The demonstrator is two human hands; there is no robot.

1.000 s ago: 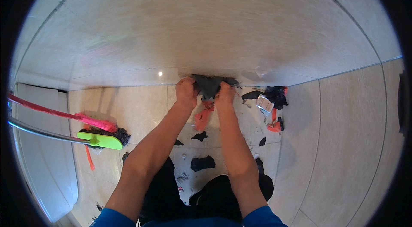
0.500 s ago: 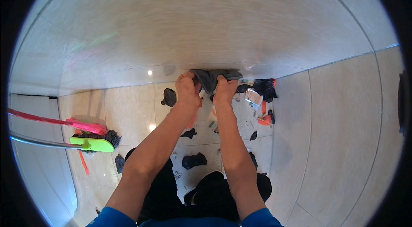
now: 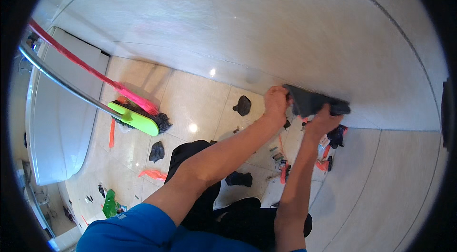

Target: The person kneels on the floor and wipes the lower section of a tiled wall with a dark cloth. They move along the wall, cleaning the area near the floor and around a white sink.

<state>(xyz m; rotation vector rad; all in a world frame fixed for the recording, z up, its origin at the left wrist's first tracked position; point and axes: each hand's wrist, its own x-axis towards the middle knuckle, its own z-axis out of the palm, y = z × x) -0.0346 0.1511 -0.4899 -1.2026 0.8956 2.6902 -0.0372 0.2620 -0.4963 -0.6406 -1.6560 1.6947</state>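
A dark grey cloth (image 3: pixel 310 102), folded with a thicker right end, is held up close to the beige tiled wall. My left hand (image 3: pixel 276 103) has its fingers closed on the cloth's left corner. Lower along the cloth's right part, my right hand (image 3: pixel 324 122) grips its edge, the thumb up on its near face. Under and beside my right hand lie a crumpled black plastic piece (image 3: pixel 337 136) and orange scraps (image 3: pixel 324 164), partly hidden by my arm.
At left are a pink broom (image 3: pixel 138 99) and a lime-green mop head (image 3: pixel 135 119). Black plastic pieces (image 3: pixel 243 105) and small litter are scattered over the floor tiles. A green bag (image 3: pixel 110 204) lies lower left, near a white panel (image 3: pixel 62 109).
My view has swung to the left, so the hands and cloth appear farther right. Both hands still hold the cloth, which now looks more spread. The green bag has come into view.
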